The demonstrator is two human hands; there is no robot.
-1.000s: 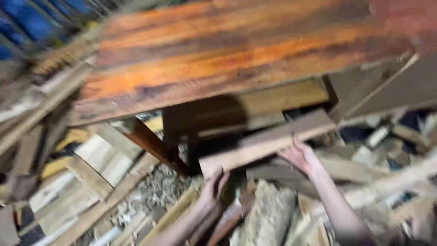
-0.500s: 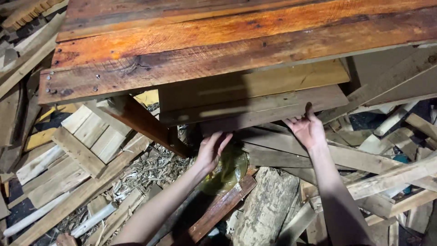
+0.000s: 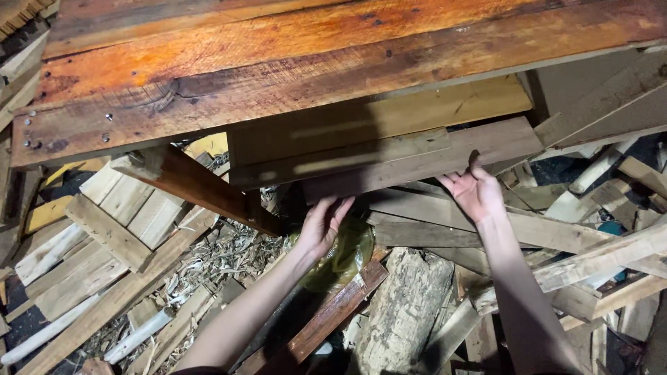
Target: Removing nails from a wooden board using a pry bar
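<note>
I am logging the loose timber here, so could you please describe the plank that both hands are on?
The plank is a flat, brownish-grey board of rough, weathered wood. It lies nearly level, tilted up to the right, tucked under the orange-stained tabletop and just below two paler boards. The left hand meets its lower edge from beneath; the right hand touches that edge nearer the right end. Its left end is in shadow.

board [image 3: 424,163]: pushed farther in under the table [image 3: 278,76], now lying against the stacked planks there
left hand [image 3: 323,226]: raised from the debris to the board's near left edge
right hand [image 3: 476,191]: shifted up, fingertips on the board's right end
</note>
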